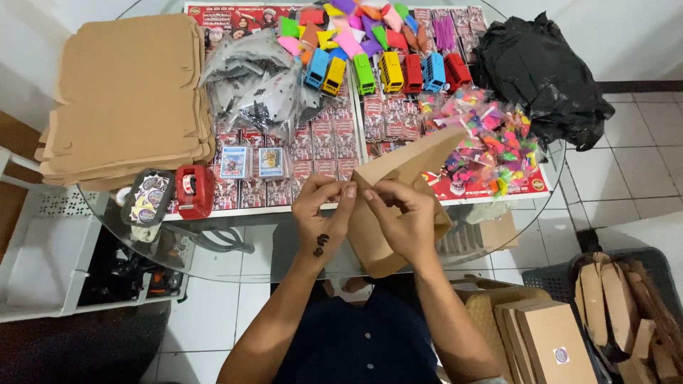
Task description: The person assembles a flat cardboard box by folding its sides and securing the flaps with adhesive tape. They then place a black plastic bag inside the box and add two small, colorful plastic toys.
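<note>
Over a round glass table (213, 245), a person's left hand (321, 210) and right hand (403, 217) pinch the edge of a half-folded brown cardboard box (405, 178), fingers closed on its flap. The box is held tilted between both hands, above the table's near rim, with toy buses (390, 71) and a red tape dispenser (194, 190) beyond.

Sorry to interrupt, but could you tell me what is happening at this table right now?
A person is holding a flat brown cardboard box piece in both hands over a round glass table. The left hand and right hand pinch its upper edge between them. Behind it lie a row of small toy buses, a bag of colourful small toys, a stack of flat cardboard and a red tape dispenser.
</note>
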